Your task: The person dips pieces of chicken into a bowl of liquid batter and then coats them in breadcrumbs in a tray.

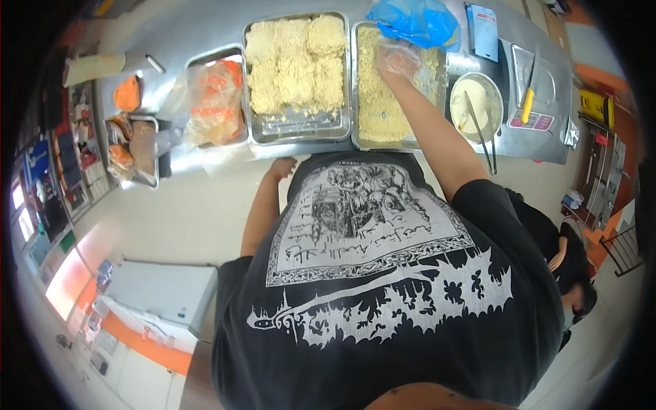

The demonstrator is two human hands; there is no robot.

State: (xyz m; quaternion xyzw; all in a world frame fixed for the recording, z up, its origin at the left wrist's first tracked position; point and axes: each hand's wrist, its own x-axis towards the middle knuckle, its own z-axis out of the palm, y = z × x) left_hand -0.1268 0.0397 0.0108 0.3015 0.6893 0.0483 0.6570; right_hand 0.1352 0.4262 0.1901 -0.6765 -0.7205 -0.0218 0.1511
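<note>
My right hand (398,59), in a clear plastic glove, reaches into a metal tray (355,102) spread with yellowish crumbs (382,115). Its fingertips are hidden, so whether they grip anything does not show. My left hand (283,167) hangs low by the table's front edge, with loosely bent fingers and nothing visible in it. Left of the crumb tray stands another metal tray (302,134), holding several crumb-coated pieces (294,66) in rows. To the right, a metal bowl (498,97) contains pale batter (469,115), and metal tongs (479,130) lean in it.
A blue plastic bag (417,23) touches the crumb tray's far end. On a kitchen scale (533,120) lies a knife (528,105) with a yellow handle. Clear bags (215,105) and a tray of packets (141,146) sit left. Another person (543,236) is behind at right.
</note>
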